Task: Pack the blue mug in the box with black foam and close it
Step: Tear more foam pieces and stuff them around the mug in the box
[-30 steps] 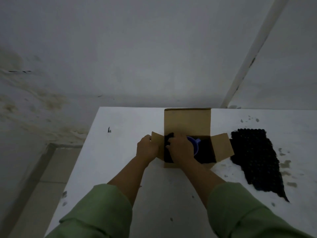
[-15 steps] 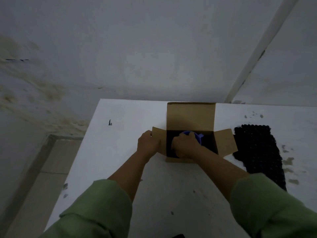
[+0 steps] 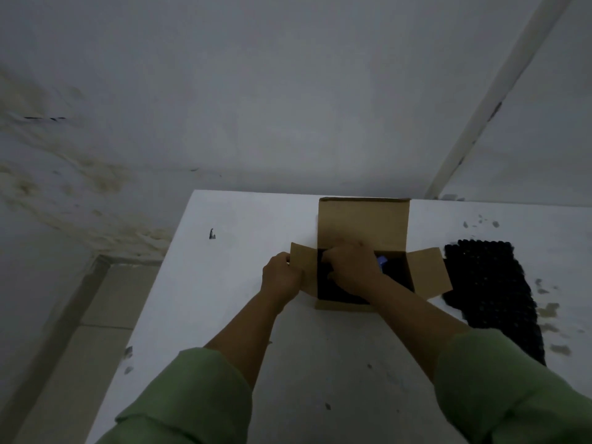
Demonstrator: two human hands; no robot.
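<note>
A brown cardboard box [image 3: 363, 219] stands open on the white table, its back flap upright and its side flaps spread out. Black foam [image 3: 333, 291] lines the inside. My right hand [image 3: 350, 265] reaches into the box and covers the blue mug [image 3: 381, 261], of which only a small blue sliver shows by my fingers. My left hand [image 3: 281, 275] pinches the box's left side flap [image 3: 302, 267] from outside. Whether the mug stands upright is hidden.
A loose sheet of black dimpled foam [image 3: 490, 293] lies on the table right of the box. The white table [image 3: 243, 309] has its left edge near my left arm, with floor below. A stained wall rises behind the table.
My right hand has pushed deeper into the box, so the mug is now almost fully covered. My left hand stays on the left flap.
</note>
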